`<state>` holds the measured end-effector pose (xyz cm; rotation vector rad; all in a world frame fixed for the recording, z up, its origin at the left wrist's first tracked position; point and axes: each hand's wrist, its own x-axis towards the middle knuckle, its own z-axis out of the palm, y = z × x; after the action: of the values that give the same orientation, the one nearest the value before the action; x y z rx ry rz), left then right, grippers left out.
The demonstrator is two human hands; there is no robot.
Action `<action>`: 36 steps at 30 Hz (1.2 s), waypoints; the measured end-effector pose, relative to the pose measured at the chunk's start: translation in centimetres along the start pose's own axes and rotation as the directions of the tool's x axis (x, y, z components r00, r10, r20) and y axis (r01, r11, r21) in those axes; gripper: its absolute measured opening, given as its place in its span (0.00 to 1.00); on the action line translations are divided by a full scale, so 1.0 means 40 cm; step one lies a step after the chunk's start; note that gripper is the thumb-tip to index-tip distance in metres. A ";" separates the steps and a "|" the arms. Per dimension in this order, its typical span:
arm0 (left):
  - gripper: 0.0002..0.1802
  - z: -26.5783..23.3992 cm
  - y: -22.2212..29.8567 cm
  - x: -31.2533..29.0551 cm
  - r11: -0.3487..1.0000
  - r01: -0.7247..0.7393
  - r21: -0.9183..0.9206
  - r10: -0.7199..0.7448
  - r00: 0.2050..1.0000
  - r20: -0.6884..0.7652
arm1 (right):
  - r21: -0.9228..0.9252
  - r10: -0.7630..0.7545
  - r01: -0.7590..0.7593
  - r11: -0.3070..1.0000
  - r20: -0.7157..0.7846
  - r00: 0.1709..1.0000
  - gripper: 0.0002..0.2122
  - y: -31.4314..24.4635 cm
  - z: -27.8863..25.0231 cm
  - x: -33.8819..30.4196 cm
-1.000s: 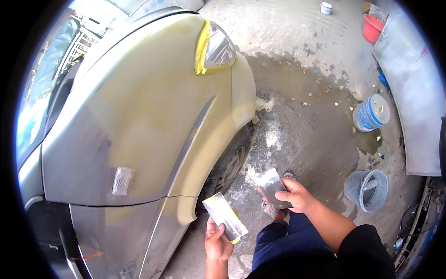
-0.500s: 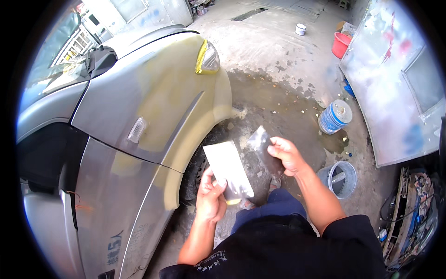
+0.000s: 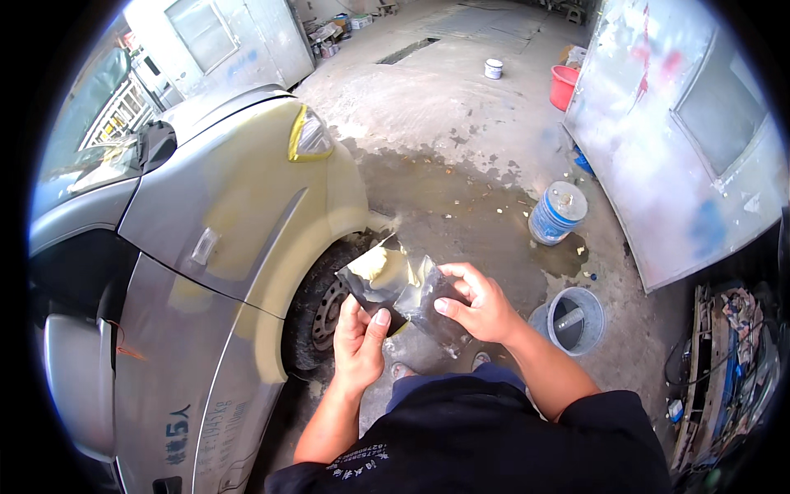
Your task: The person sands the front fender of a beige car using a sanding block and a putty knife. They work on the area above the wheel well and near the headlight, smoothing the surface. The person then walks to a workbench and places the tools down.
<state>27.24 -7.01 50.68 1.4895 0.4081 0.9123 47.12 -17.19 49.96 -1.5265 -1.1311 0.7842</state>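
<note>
My left hand grips a dark flat putty spreader, thumb on its face. A lump of pale yellow putty sits on the far left part of that blade. My right hand pinches a second dark, thin putty spreader between thumb and fingers. The two blades meet or overlap in front of my body, with pale smears where they come together. To the left stands a silver vehicle whose front fender has yellowish patches; its wheel is nearest my left hand.
A blue-and-white pail stands on the wet floor ahead right. Nearer is a grey bucket with something inside. Along the right are a paint-stained metal door, a red tub and piled parts. A small white can stands farther off.
The two spreaders have come together from apart. The left one has tilted, now showing a dark face with putty instead of a bright one. My view has shifted slightly right.
</note>
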 end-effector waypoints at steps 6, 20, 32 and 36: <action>0.26 0.205 0.042 -0.003 0.872 0.014 0.489 -0.169 0.947 0.274 | 0.282 -0.005 0.016 0.959 -0.042 0.999 0.21 0.095 -0.184 -0.100; 0.27 0.311 -0.113 0.011 0.891 0.450 0.065 -0.450 0.850 0.275 | -0.374 0.511 -0.923 -0.090 -0.813 0.280 0.16 0.494 -0.944 -0.855; 0.23 0.509 -0.237 0.063 0.613 0.760 -0.215 -0.623 0.633 0.460 | -0.621 -0.276 -0.645 0.446 -0.780 0.561 0.13 0.306 -0.552 -0.916; 0.17 0.554 -0.232 0.027 0.416 0.875 -0.249 -0.619 0.473 0.627 | -0.806 -0.550 -0.115 0.581 -0.492 0.675 0.15 0.163 -0.344 -0.653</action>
<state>46.72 -19.59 44.25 0.7375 0.3903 -0.1285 52.31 -46.60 45.27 -2.0555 -1.0605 -0.6567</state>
